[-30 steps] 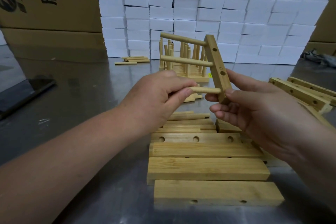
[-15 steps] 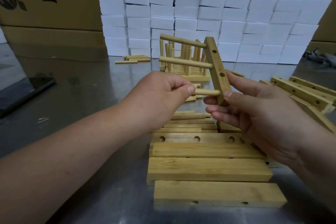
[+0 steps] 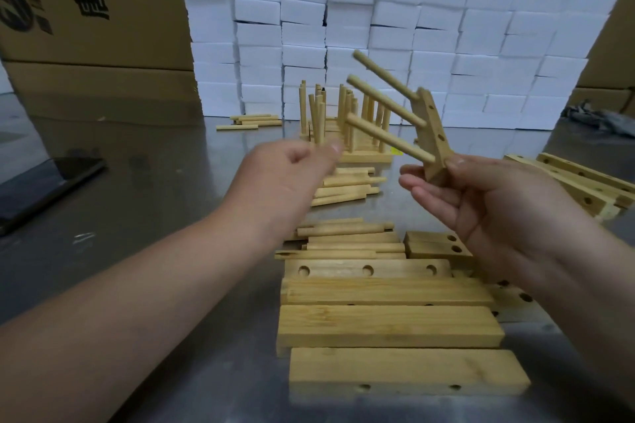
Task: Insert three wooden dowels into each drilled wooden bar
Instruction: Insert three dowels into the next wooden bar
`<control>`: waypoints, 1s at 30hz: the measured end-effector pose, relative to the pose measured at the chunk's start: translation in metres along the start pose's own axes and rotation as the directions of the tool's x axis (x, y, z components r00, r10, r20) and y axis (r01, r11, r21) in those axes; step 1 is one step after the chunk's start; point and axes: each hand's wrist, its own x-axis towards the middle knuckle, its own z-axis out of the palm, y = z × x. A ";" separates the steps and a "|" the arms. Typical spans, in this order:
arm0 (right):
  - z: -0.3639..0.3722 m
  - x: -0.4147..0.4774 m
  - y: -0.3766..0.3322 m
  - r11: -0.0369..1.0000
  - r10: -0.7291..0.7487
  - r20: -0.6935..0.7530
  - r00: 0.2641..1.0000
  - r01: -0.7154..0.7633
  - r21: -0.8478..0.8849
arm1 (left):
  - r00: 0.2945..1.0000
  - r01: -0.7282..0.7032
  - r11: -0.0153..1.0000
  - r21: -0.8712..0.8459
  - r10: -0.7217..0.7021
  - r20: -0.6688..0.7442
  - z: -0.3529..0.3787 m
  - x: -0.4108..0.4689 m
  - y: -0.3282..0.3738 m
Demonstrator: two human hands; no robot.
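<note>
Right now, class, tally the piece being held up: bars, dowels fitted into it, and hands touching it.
bar: 1
dowels: 3
hands touching it: 1, the right hand; the left hand is clear of it
total: 5

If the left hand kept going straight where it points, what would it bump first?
Most likely the cluster of upright dowels standing just beyond it. The left hand points forward and slightly right, toward them. It is blurred and depth is unclear, so this is a guess.
</note>
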 end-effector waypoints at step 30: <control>0.008 -0.014 0.009 0.950 0.086 0.151 0.985 -0.036 -0.311 | 0.997 0.025 0.998 -0.054 -0.021 0.075 0.007 -0.006 0.005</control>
